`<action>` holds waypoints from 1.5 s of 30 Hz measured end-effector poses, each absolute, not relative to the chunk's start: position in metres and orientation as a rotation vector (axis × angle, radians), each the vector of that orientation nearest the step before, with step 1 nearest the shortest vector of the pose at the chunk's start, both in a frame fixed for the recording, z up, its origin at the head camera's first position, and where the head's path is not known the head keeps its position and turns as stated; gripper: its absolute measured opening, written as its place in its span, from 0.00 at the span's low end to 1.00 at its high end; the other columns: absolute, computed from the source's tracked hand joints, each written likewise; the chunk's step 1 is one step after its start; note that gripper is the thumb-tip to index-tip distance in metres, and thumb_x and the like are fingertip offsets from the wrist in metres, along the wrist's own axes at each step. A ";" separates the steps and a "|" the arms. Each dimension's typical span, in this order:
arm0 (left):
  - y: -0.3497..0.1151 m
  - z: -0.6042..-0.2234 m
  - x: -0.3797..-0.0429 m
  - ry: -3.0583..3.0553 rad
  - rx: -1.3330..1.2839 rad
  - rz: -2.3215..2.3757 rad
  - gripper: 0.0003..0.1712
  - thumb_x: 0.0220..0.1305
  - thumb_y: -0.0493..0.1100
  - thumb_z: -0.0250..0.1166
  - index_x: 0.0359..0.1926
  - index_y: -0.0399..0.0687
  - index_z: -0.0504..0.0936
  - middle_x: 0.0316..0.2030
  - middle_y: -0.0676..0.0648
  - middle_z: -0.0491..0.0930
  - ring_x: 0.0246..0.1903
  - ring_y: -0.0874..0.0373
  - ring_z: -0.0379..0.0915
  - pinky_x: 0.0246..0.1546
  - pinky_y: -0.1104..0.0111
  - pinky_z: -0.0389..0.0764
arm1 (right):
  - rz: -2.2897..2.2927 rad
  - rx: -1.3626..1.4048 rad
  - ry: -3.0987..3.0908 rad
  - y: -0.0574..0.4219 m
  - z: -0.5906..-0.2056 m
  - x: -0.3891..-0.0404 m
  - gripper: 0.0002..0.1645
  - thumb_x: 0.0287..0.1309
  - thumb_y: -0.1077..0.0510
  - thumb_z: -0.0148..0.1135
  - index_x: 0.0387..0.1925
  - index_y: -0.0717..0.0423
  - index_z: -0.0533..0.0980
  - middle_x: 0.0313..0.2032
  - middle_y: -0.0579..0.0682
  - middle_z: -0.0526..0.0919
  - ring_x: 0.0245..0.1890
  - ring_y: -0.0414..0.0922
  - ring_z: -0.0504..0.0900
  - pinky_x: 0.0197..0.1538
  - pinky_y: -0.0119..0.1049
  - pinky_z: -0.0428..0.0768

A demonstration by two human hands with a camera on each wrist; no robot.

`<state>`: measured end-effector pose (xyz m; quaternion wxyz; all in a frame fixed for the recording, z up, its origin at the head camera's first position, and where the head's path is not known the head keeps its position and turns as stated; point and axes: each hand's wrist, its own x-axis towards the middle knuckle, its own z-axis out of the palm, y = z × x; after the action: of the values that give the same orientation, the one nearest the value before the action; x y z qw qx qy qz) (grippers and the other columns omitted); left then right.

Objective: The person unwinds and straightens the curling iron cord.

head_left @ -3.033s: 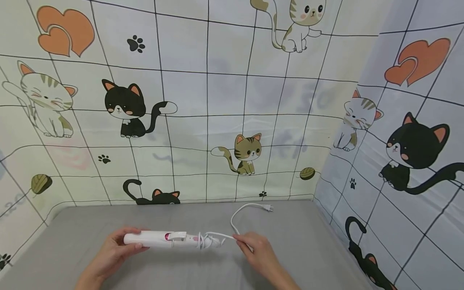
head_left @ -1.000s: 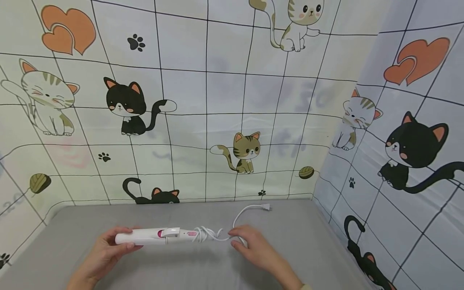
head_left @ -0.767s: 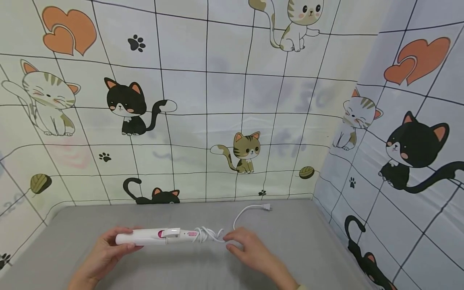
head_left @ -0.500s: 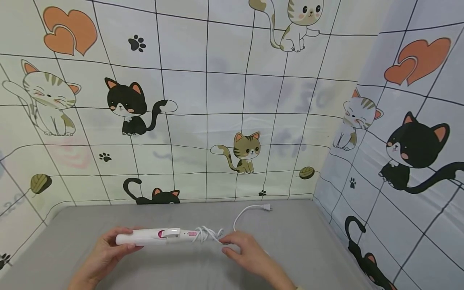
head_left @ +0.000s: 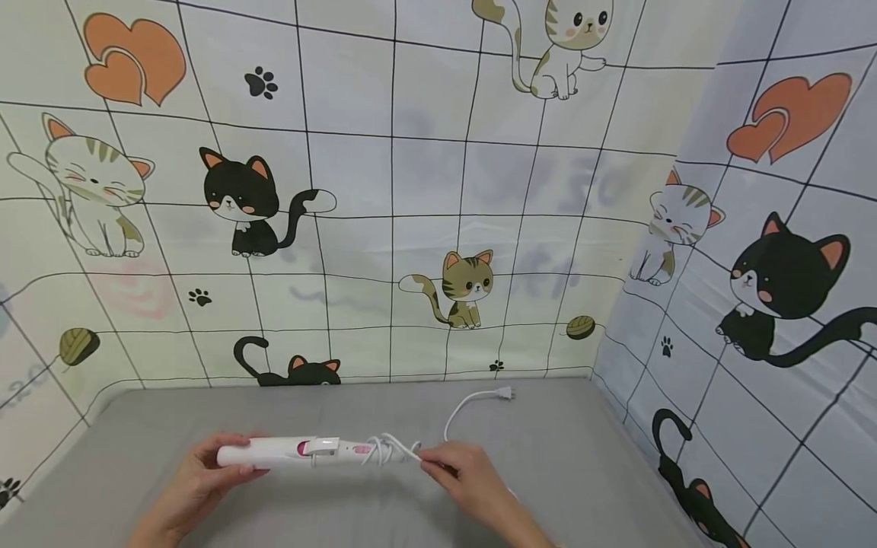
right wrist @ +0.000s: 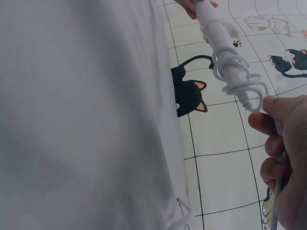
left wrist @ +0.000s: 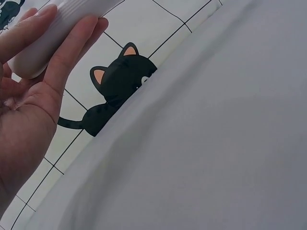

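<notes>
A white hair iron [head_left: 277, 452] with a pink button and a raised lever lies level above the grey cloth. My left hand [head_left: 199, 479] grips its smooth left end between thumb and fingers; in the left wrist view that hand [left wrist: 29, 110] wraps the rounded tip. White cord [head_left: 468, 401] is looped several times round the iron's right end. Close beside those loops, my right hand [head_left: 469, 476] pinches the cord. The right wrist view shows this hand [right wrist: 288, 143] with thumb and forefinger on the cord, which runs down through its curled fingers.
The two-pronged plug [head_left: 505, 393] lies at the back of the grey cloth-covered table [head_left: 329, 514]. A cat-print curtain [head_left: 356, 175] rises behind and along the right side.
My right hand has slid left along the cord to the wound loops, its fingers loosening and then pinching again. The left hand keeps its grip; the iron has shifted slightly left.
</notes>
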<state>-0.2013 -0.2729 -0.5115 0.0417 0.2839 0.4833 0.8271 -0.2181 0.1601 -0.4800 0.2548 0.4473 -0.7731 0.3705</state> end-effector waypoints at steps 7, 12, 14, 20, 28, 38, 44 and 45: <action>-0.276 -0.513 -0.204 1.474 0.883 2.517 0.35 0.61 0.10 0.48 0.55 0.44 0.85 0.59 0.42 0.82 0.56 0.53 0.79 0.56 0.52 0.85 | 0.871 1.172 -2.016 0.174 -0.477 -0.223 0.14 0.45 0.68 0.78 0.35 0.53 0.88 0.27 0.39 0.85 0.25 0.27 0.73 0.28 0.12 0.71; -0.280 -0.515 -0.203 1.428 0.915 2.542 0.35 0.62 0.10 0.47 0.56 0.42 0.84 0.59 0.41 0.82 0.56 0.52 0.79 0.56 0.52 0.85 | 0.803 1.107 -2.061 0.188 -0.476 -0.223 0.14 0.42 0.69 0.79 0.34 0.54 0.88 0.29 0.41 0.88 0.27 0.32 0.79 0.29 0.18 0.75; -0.283 -0.516 -0.202 1.382 0.935 2.571 0.35 0.62 0.10 0.45 0.56 0.41 0.83 0.59 0.40 0.81 0.57 0.51 0.79 0.57 0.52 0.84 | 0.797 1.063 -2.073 0.198 -0.475 -0.223 0.14 0.42 0.69 0.79 0.33 0.54 0.88 0.29 0.41 0.88 0.27 0.31 0.79 0.28 0.18 0.74; -0.289 -0.518 -0.202 1.309 0.990 2.592 0.35 0.62 0.09 0.42 0.57 0.38 0.82 0.61 0.38 0.80 0.58 0.50 0.78 0.59 0.51 0.82 | 0.858 1.084 -2.096 0.220 -0.473 -0.225 0.14 0.43 0.68 0.79 0.33 0.52 0.88 0.28 0.39 0.86 0.25 0.29 0.73 0.26 0.14 0.69; -0.290 -0.517 -0.202 1.389 0.928 2.582 0.35 0.61 0.09 0.44 0.55 0.39 0.83 0.59 0.39 0.81 0.56 0.50 0.79 0.57 0.50 0.83 | 0.911 1.132 -2.172 0.230 -0.473 -0.226 0.13 0.46 0.69 0.78 0.34 0.52 0.88 0.27 0.38 0.85 0.25 0.26 0.71 0.25 0.13 0.70; -0.288 -0.511 -0.203 1.433 0.871 2.563 0.33 0.63 0.10 0.46 0.54 0.40 0.84 0.59 0.40 0.82 0.57 0.52 0.79 0.57 0.51 0.83 | 0.940 1.067 -2.285 0.226 -0.467 -0.221 0.11 0.58 0.64 0.73 0.44 0.54 0.86 0.36 0.43 0.88 0.33 0.35 0.82 0.30 0.28 0.84; -0.286 -0.508 -0.203 1.462 0.830 2.550 0.33 0.63 0.11 0.47 0.54 0.43 0.85 0.59 0.42 0.82 0.56 0.53 0.79 0.56 0.51 0.84 | 0.848 1.025 -2.291 0.217 -0.470 -0.223 0.18 0.57 0.64 0.74 0.50 0.54 0.84 0.45 0.44 0.88 0.45 0.43 0.85 0.46 0.39 0.88; -0.286 -0.508 -0.203 1.471 0.826 2.548 0.33 0.63 0.11 0.47 0.54 0.43 0.85 0.59 0.42 0.82 0.56 0.53 0.79 0.56 0.51 0.84 | 0.846 1.023 -2.289 0.215 -0.470 -0.224 0.19 0.56 0.64 0.74 0.51 0.54 0.84 0.46 0.45 0.87 0.46 0.44 0.84 0.48 0.40 0.88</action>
<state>-0.2032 -0.2858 -0.5075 0.0430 0.2699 0.4811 0.8330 -0.2241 0.2147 -0.4703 0.2453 0.3749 -0.8386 0.3100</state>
